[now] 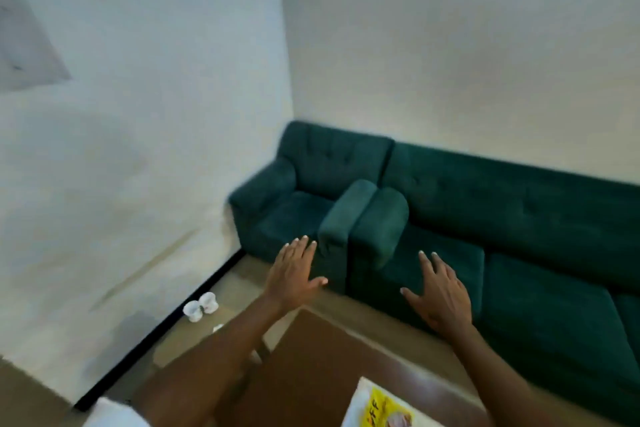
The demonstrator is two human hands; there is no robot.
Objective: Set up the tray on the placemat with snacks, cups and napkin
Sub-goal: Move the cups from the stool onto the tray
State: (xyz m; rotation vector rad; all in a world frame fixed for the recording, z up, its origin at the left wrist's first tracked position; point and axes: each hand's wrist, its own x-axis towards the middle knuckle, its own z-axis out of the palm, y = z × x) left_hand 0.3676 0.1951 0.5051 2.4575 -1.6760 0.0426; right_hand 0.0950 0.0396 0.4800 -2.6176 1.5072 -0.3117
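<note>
In the head view, the left hand (294,274) and right hand (441,295) hover spread flat and empty beyond the table's (311,374) far corner. Only a yellow snack packet (384,407) shows, at the near edge; tray, placemat and napkin are unseen, so setup looks barely begun.

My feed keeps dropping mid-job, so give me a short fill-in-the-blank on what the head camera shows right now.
1. Both the left hand and the right hand are spread open and hold ____.
2. The two small white cups stand on the ____, beside the wall's black baseboard.
3. The tufted velvet sofa behind the hands is dark ____ in colour.
4. The yellow printed snack packet lies on the brown wooden ____.

Missing words: nothing; floor; green; table
</note>
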